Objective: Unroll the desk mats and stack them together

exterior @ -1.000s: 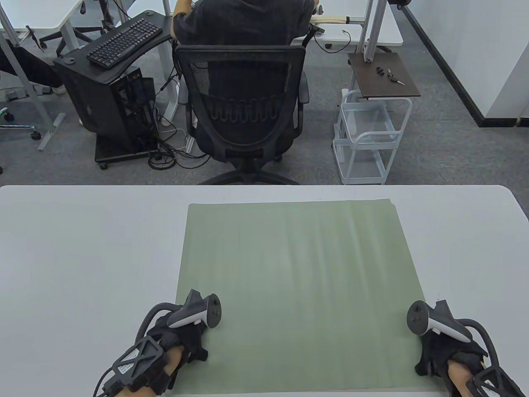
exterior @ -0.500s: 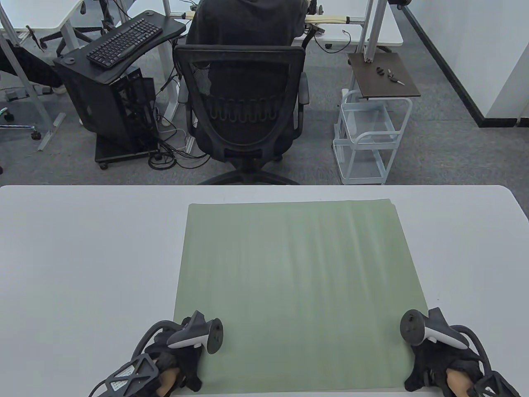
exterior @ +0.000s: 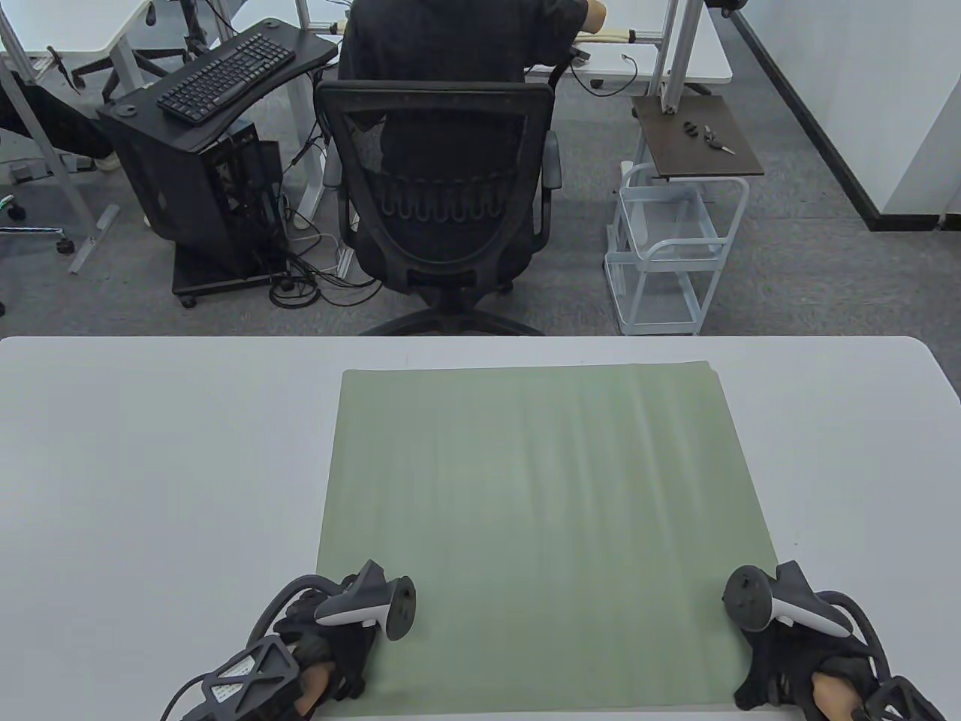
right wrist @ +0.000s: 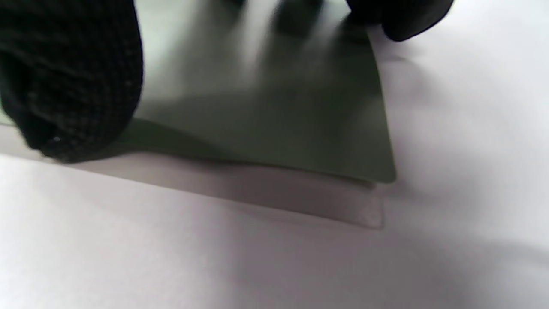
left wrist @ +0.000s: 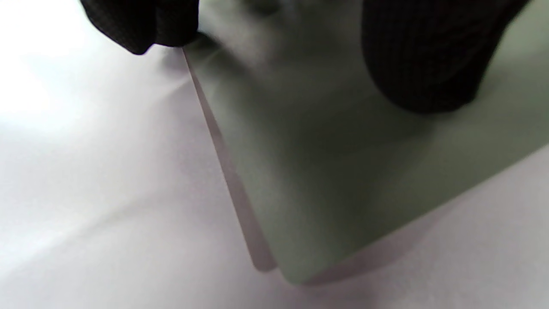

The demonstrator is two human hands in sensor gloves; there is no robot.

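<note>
1. White table point(exterior: 150, 466) carries a green desk mat point(exterior: 540, 511), unrolled and flat, reaching from near the far edge to the near edge.
2. At the mat's near-left corner, the left hand point(exterior: 330, 646) pinches it: a fingertip point(left wrist: 429, 56) lies on top and another at its side edge.
3. At the near-right corner, the right hand point(exterior: 796, 661) grips the mat likewise, slightly lifted above a pale layer point(right wrist: 300, 197).
</note>
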